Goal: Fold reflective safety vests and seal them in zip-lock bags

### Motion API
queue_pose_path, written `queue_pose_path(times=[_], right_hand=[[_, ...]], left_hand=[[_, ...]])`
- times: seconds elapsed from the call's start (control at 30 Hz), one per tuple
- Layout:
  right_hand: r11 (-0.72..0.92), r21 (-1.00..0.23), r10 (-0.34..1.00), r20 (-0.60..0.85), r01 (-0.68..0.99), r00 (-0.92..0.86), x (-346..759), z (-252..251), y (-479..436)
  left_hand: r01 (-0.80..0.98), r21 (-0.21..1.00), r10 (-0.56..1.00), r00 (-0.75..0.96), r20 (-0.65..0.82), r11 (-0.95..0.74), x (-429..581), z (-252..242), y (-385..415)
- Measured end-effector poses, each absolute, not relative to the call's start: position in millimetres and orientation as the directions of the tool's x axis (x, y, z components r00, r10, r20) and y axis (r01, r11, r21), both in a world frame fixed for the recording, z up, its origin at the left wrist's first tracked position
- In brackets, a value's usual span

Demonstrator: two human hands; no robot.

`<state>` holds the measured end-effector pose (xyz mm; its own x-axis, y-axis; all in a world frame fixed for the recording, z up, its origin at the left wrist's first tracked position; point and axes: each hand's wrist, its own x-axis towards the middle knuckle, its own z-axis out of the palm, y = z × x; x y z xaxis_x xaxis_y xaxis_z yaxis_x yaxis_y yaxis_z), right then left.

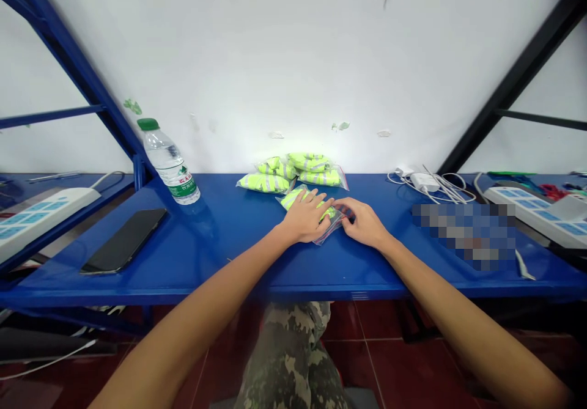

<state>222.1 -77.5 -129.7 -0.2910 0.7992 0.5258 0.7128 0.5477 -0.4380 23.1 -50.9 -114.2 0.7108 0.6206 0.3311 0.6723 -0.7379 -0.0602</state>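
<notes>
A clear zip bag (329, 228) with folded neon-yellow cloth bearing silver strips (290, 198) lies on the blue table in front of me. My left hand (306, 215) rests flat on top of it, fingers spread, hiding much of the cloth. At the bag's right end, my right hand (362, 221) has its thumb and fingers closed on the bag's edge near the opening. Just behind, against the wall, several more clear bags of the same neon-yellow cloth (265, 183) lie piled together.
On the left stand a water bottle (172, 167) with a green cap and a black phone (126, 241). White chargers and cables (425, 182) lie at the right, behind a blurred-out object (468, 235). Power strips (46, 213) flank the table (220, 232), between slanted metal frames.
</notes>
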Motion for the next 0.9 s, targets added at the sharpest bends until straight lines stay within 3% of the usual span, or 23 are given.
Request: queue_pose_path(times=[0.13,0.23,0.47,0.67,0.77,0.9], right_hand=[[0.526,-0.545,0.819,0.532,0.653,-0.216,224.0,-126.7,-76.9],[0.488,-0.558,0.830,0.535,0.671,-0.158,224.0,-127.4,-75.0],[0.283,-0.359,0.870,0.486,0.889,-0.080,224.3,-139.0,-66.4],[0.174,-0.382,0.942,0.333,0.907,-0.040,225.2,-137.3,-53.9],[0.148,-0.389,0.957,0.288,0.909,-0.033,219.9,-133.1,-49.2],[0.216,-0.368,0.949,0.295,0.904,-0.107,216.2,-131.8,-43.1]], left_hand=[[0.699,-0.088,0.635,0.689,0.350,-0.710,27.3,-117.1,-53.7],[0.735,-0.114,0.662,0.658,0.359,-0.669,33.4,-119.5,-54.3],[0.809,-0.094,0.726,0.566,0.390,-0.580,44.2,-118.9,-60.3],[0.875,-0.017,0.816,0.459,0.351,-0.484,49.7,-119.2,-67.8],[0.899,0.011,0.863,0.417,0.285,-0.438,50.0,-111.3,-72.5],[0.929,0.005,0.926,0.367,0.089,-0.369,51.3,-84.0,-67.9]])
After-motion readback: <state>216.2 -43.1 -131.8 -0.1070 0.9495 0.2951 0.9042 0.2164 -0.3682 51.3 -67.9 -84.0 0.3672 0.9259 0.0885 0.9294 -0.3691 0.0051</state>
